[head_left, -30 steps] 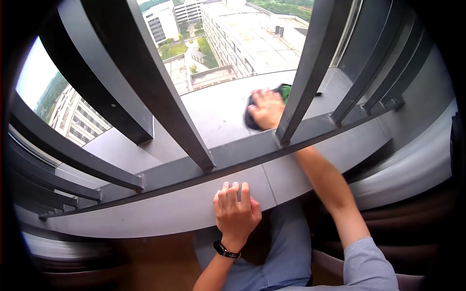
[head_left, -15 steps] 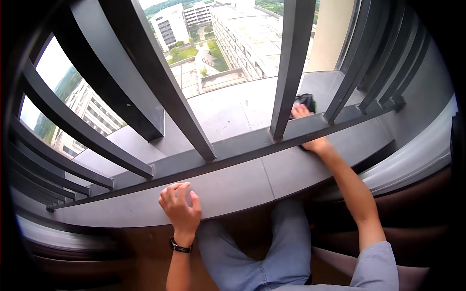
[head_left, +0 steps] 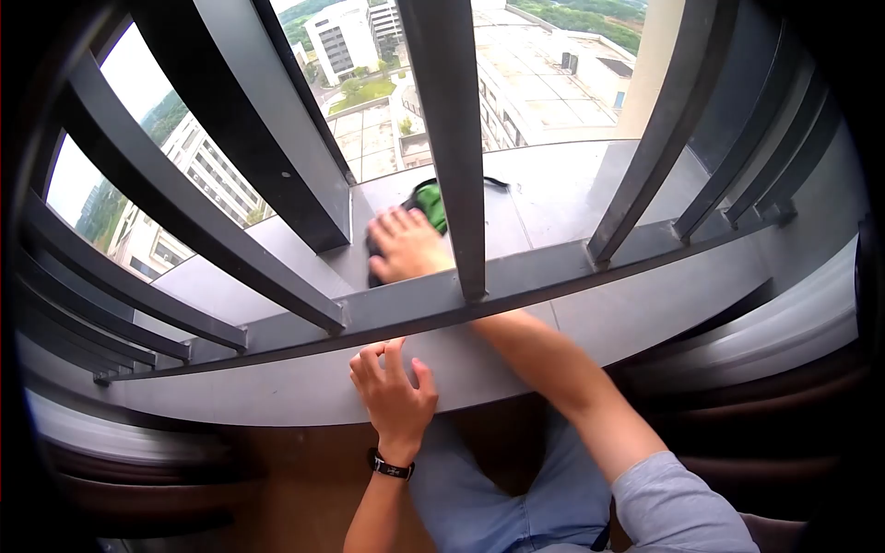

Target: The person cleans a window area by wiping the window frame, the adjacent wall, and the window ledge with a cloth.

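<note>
My right hand (head_left: 406, 247) reaches under the bottom rail to the outer ledge. It presses with its fingers laid over a soft black-and-green cloth-like item (head_left: 430, 205), which has a thin dark strap trailing right; its exact kind is unclear. A railing bar hides part of this item. Closer to me, my left hand (head_left: 395, 382) rests on the near part of the grey tiled ledge (head_left: 267, 392), fingers loosely bent and apart, holding nothing. A black band (head_left: 391, 464) is on the left wrist.
Dark metal railing bars (head_left: 452, 138) rise from a bottom rail (head_left: 544, 267) that crosses the ledge, limiting the gaps for an arm. Beyond lie rooftops and buildings (head_left: 341, 41) far below. Pale bunched fabric (head_left: 784, 323) is at the right.
My right hand has swept left along the outer ledge with the black-and-green item, passing to another gap between bars. My left hand stays on the near ledge; the view has shifted.
</note>
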The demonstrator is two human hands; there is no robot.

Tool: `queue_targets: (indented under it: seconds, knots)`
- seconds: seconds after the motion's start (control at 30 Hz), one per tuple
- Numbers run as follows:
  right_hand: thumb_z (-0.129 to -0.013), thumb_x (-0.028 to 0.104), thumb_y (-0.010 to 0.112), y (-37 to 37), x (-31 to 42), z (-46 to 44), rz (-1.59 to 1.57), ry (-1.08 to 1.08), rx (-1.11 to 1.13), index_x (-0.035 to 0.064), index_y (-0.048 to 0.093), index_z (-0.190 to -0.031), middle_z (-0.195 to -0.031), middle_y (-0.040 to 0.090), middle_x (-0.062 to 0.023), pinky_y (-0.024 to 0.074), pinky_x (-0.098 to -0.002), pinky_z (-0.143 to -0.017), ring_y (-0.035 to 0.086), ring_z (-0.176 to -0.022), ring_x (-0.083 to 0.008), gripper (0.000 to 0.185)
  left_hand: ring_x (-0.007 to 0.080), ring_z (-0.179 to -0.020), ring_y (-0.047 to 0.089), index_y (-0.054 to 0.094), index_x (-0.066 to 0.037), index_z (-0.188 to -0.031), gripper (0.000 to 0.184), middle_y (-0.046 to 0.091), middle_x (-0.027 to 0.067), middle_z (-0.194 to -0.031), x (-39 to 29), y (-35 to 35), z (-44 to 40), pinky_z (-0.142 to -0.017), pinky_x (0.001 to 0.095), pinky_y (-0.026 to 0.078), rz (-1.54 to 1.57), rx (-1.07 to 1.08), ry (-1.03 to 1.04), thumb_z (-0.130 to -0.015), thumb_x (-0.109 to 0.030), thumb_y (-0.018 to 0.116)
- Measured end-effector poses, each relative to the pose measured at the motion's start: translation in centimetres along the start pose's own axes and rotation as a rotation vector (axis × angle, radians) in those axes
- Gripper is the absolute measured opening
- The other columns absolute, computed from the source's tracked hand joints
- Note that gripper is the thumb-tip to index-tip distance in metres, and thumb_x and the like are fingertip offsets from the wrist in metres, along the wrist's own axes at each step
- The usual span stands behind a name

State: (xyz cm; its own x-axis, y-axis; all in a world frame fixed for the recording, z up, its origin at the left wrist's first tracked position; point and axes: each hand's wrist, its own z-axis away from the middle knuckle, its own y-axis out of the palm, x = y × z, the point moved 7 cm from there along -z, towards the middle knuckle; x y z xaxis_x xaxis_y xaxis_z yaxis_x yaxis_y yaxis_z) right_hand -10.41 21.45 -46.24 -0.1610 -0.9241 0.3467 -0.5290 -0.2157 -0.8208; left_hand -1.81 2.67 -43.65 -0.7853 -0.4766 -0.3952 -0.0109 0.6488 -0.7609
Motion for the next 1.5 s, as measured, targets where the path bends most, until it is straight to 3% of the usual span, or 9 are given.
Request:
queue_targets:
  seconds: [0.23, 0.5, 0.73, 0.83, 0.9, 0.97, 1.23, 1.47, 1.5]
  knots:
    - [-0.093, 0.034, 0.054, -2.0, 4.8, 6.6, 0.083, -0.315, -0.047, 0.0019, 0.050, -0.142, -0.148, 0.044, -0.0295, 0.0334, -0.0541, -0.114, 0.045, -0.137, -0.0411, 0.059, 0.0351, -0.103, 0.049, 0.057, -0.005, -0.108, 0.031, 0.051, 0.0142, -0.105, 0.1, -0.2, 0.0, -0.093, 0.0474, 0.041, -0.045, -0.040, 0.029, -0.078, -0.011, 0.063]
    - [-0.095, 0.018, 0.049, -22.0, -23.4, 22.8, 0.566, 0.237, -0.190, 0.0051, 0.057, -0.136, -0.132, 0.060, -0.0247, 0.0432, -0.0472, -0.106, 0.056, -0.125, -0.0387, 0.044, 0.0337, -0.103, 0.050, 0.061, -0.006, -0.108, 0.029, 0.055, 0.0126, -0.105, 0.3, 0.2, 0.2, -0.094, 0.0456, 0.041, -0.044, -0.002, 0.024, -0.079, -0.011, 0.061]
    - [-0.095, 0.034, 0.053, -28.3, -28.1, 26.4, 0.565, 0.687, -0.092, 0.0059, 0.067, -0.115, -0.122, 0.065, -0.0191, 0.0419, -0.0493, -0.103, 0.057, -0.119, -0.0400, 0.037, 0.0303, -0.106, 0.052, 0.066, -0.007, -0.102, 0.024, 0.058, 0.0094, -0.108, -0.1, 0.3, 0.2, -0.094, 0.0444, 0.041, -0.025, 0.001, 0.071, -0.078, -0.012, 0.062]
    - [-0.093, 0.038, 0.055, -19.5, -36.2, 23.4, 1.017, 0.052, -0.422, 0.0008, 0.059, -0.122, -0.124, 0.060, -0.0195, 0.0410, -0.0488, -0.105, 0.055, -0.117, -0.0405, 0.048, 0.0302, -0.104, 0.053, 0.066, -0.007, -0.102, 0.024, 0.058, 0.0089, -0.107, -0.2, 0.1, -0.1, -0.093, 0.0439, 0.041, -0.033, 0.005, 0.071, -0.078, -0.010, 0.062]
    - [-0.089, 0.039, 0.056, -18.2, -24.4, 14.3, 0.591, 0.428, -0.102, 0.0029, 0.061, -0.120, -0.116, 0.060, -0.0207, 0.0437, -0.0555, -0.094, 0.056, -0.111, -0.0387, 0.048, 0.0300, -0.104, 0.053, 0.065, -0.007, -0.102, 0.024, 0.058, 0.0088, -0.107, -0.2, 0.2, 0.1, -0.093, 0.0438, 0.042, -0.037, 0.022, 0.058, -0.078, -0.010, 0.062]
    - [-0.089, 0.036, 0.056, -12.9, -13.4, 8.5, 0.724, -0.071, -0.166, 0.0034, 0.062, -0.113, -0.116, 0.060, -0.0187, 0.0449, -0.0515, -0.090, 0.054, -0.114, -0.0336, 0.041, 0.0298, -0.103, 0.053, 0.066, -0.007, -0.102, 0.024, 0.057, 0.0088, -0.105, -0.3, 0.1, 0.0, -0.092, 0.0434, 0.042, -0.030, 0.008, 0.048, -0.079, -0.010, 0.062]
    - [-0.090, 0.023, 0.056, -2.8, 1.3, 8.2, 0.091, -0.279, -0.125, 0.0004, 0.051, -0.139, -0.140, 0.053, -0.0274, 0.0357, -0.0529, -0.112, 0.048, -0.136, -0.0377, 0.055, 0.0302, -0.103, 0.053, 0.066, -0.007, -0.102, 0.023, 0.057, 0.0088, -0.104, -0.1, 0.3, -0.2, -0.093, 0.0432, 0.042, -0.028, 0.019, 0.035, -0.080, -0.010, 0.062]
    - [-0.094, 0.030, 0.051, -22.9, -22.6, 22.9, 0.418, 0.407, -0.178, 0.0063, 0.060, -0.129, -0.128, 0.062, -0.0230, 0.0451, -0.0464, -0.102, 0.057, -0.120, -0.0390, 0.043, 0.0296, -0.104, 0.051, 0.065, -0.006, -0.099, 0.022, 0.055, 0.0082, -0.104, 0.2, 0.4, 0.1, -0.092, 0.0438, 0.041, -0.012, 0.014, 0.056, -0.078, -0.010, 0.062]
    - [-0.093, 0.034, 0.052, -24.7, -26.3, 25.9, 0.463, 0.689, 0.192, 0.0080, 0.064, -0.125, -0.129, 0.063, -0.0191, 0.0428, -0.0491, -0.104, 0.054, -0.125, -0.0385, 0.043, 0.0296, -0.104, 0.051, 0.065, -0.006, -0.099, 0.022, 0.055, 0.0083, -0.104, 0.3, 0.4, 0.1, -0.092, 0.0438, 0.041, -0.009, 0.010, 0.066, -0.078, -0.010, 0.062]
